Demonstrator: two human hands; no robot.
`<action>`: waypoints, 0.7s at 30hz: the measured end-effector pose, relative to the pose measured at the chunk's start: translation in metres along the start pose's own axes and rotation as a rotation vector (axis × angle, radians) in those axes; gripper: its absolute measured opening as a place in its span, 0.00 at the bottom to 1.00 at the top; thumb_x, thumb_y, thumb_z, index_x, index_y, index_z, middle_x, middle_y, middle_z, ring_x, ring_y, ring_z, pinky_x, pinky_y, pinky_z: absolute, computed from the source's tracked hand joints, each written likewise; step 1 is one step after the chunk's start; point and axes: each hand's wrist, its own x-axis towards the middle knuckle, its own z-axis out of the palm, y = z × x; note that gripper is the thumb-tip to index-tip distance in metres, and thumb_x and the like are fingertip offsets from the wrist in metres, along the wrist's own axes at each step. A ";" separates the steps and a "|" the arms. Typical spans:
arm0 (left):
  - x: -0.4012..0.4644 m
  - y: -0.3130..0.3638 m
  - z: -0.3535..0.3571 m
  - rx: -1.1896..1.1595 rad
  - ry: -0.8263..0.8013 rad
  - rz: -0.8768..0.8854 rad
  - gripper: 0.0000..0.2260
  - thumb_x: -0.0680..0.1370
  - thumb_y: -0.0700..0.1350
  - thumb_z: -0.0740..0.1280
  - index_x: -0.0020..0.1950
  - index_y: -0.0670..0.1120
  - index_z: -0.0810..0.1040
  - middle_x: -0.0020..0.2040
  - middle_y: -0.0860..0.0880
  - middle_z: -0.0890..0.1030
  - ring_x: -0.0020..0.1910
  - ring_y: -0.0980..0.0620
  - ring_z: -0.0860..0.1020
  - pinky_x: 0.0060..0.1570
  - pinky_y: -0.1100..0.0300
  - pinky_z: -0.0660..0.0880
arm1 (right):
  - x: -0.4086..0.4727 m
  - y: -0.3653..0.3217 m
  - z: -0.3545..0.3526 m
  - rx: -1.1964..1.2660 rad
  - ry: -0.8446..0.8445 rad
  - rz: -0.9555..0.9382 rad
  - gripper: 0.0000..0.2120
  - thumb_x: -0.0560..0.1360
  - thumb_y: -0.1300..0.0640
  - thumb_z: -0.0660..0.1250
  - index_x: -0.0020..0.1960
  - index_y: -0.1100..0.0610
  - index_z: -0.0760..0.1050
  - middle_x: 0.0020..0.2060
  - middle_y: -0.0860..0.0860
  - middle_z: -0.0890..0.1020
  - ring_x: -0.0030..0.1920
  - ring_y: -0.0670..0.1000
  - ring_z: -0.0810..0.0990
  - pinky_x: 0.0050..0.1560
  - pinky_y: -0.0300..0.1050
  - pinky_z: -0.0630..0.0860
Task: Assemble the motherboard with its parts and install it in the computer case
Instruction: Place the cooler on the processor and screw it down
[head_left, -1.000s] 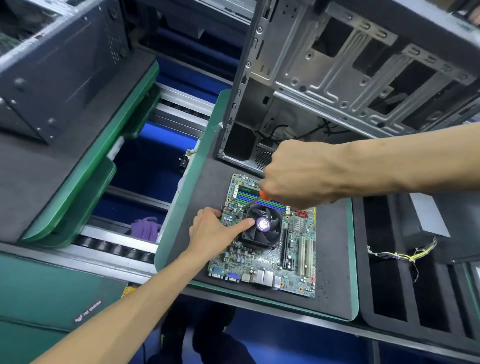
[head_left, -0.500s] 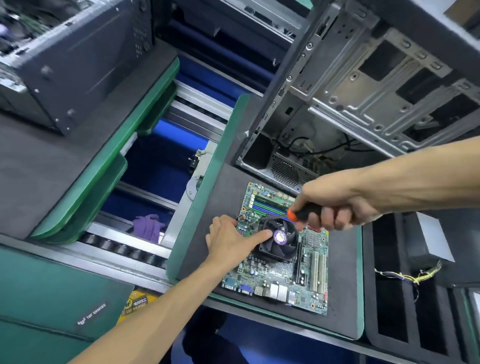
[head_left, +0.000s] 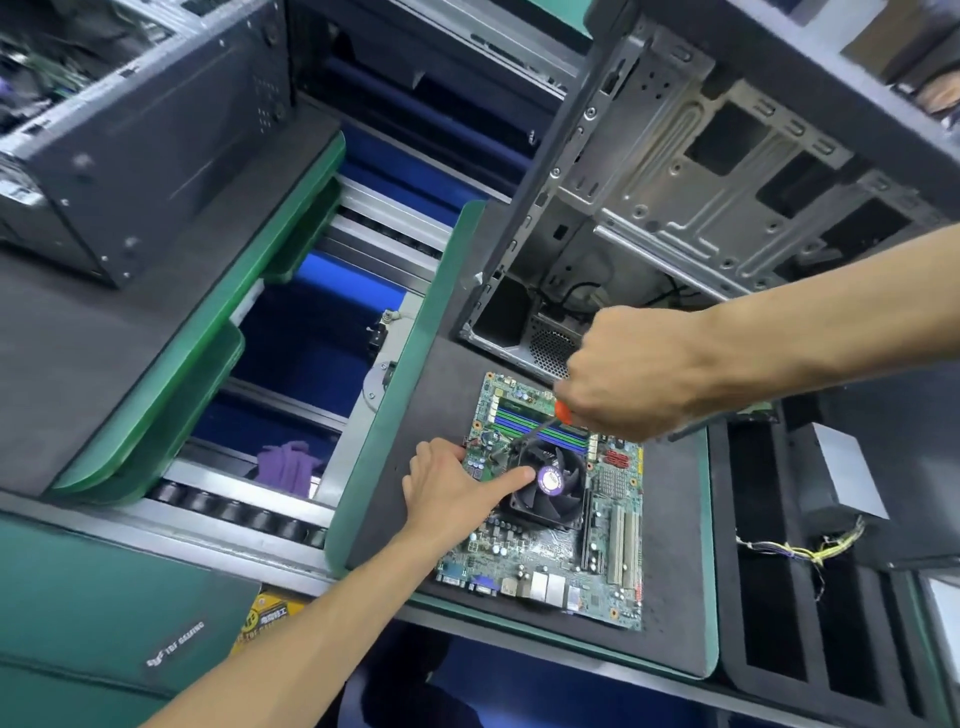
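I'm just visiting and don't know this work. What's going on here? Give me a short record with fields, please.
Worker: a person, both hands in view
Left hand: rests on the motherboard, thumb against the fan
Right hand: grips a screwdriver, tip at the fan's far left corner
Motherboard: lies flat on a dark mat, not yet in the case
Case: open, behind the motherboard
Likely step: fastening the fan

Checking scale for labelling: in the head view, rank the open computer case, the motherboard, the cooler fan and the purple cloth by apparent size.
1. Open computer case
2. Motherboard
3. Cooler fan and purple cloth: look alike, and the cloth lies farther down, so unranked.
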 end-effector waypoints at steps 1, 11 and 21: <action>0.001 0.000 0.000 0.000 -0.001 -0.002 0.40 0.60 0.77 0.70 0.59 0.50 0.68 0.55 0.54 0.66 0.56 0.54 0.64 0.60 0.56 0.63 | 0.001 0.001 0.000 0.011 -0.004 -0.017 0.16 0.83 0.52 0.54 0.47 0.58 0.77 0.30 0.52 0.70 0.30 0.58 0.73 0.35 0.48 0.73; 0.003 -0.004 0.006 -0.017 0.001 0.011 0.37 0.61 0.77 0.69 0.55 0.52 0.65 0.54 0.55 0.66 0.55 0.55 0.64 0.56 0.58 0.59 | 0.017 0.001 0.010 1.866 -0.675 0.799 0.16 0.82 0.54 0.60 0.42 0.63 0.76 0.24 0.49 0.68 0.17 0.45 0.62 0.15 0.33 0.54; -0.001 -0.001 0.003 -0.025 0.002 0.019 0.38 0.61 0.77 0.68 0.57 0.51 0.67 0.54 0.55 0.66 0.55 0.55 0.64 0.57 0.58 0.60 | 0.020 0.020 0.008 1.902 -0.873 0.727 0.12 0.79 0.58 0.68 0.39 0.59 0.71 0.26 0.50 0.69 0.17 0.44 0.64 0.12 0.33 0.57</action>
